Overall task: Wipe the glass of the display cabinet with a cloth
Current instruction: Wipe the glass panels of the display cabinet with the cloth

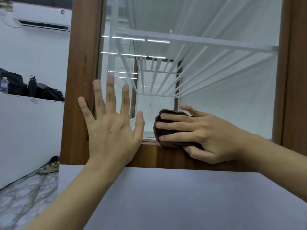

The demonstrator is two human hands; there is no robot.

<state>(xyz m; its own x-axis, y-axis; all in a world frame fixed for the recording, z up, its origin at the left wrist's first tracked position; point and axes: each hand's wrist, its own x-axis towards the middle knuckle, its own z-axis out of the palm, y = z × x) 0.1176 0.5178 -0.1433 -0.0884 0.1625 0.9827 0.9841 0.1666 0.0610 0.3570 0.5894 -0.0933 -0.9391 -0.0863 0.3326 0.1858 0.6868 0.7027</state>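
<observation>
Right hand (204, 135), thumb hooked underneath, presses a wadded dark-brown cloth (172, 145) onto the clear glass pane (224, 100) at its bottom edge. Left hand (111, 130), fingers splayed flat, steadies at the pane's lower-left corner.

Item: cloth (176, 144), at the bottom edge of the glass (224, 100), mostly covered by the right hand (211, 135).
Item: glass, top cut off by the picture edge.
Item: water bottle (4, 84), far left of the glass, cropped, label unreadable.
Item: footwear (49, 164), lower left of the glass, possibly a sandal, part-hidden behind the wooden frame (78, 80).

Bright, sharp (glare streaks on glass (224, 105))
</observation>
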